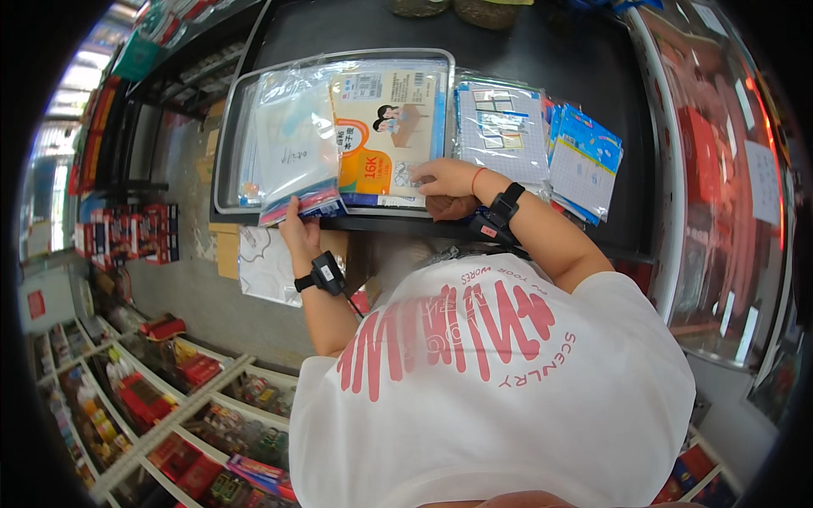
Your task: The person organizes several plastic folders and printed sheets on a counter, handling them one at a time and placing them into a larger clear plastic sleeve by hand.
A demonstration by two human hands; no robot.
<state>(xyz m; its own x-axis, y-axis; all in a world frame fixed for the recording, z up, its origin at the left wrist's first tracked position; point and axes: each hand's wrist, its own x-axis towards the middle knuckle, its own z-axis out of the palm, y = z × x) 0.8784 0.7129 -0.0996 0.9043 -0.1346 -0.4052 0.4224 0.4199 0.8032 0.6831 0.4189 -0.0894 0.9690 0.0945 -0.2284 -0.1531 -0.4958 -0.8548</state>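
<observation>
My left hand (301, 233) grips the lower edge of a stack of clear plastic book-cover packets (297, 149), thumb on top. These packets lie at the left of a shallow metal-rimmed tray (452, 95), their near end over its front rim. Beside them in the tray is a yellow-and-orange pack of self-adhesive book covers (406, 149), marked 16K. My right hand (448, 181) is over this pack's near right corner, fingers apart and nothing seen in them. Whether the fingertips touch the pack is hard to tell.
Right of the tray, clear-wrapped grid-patterned packs (502, 133) and fanned blue-and-white packs (584, 159) lie on the black table (565, 51). A glass display case (718, 190) borders the right side. Shelves of boxed goods (146, 400) stand at lower left, with cardboard (228, 254) on the floor.
</observation>
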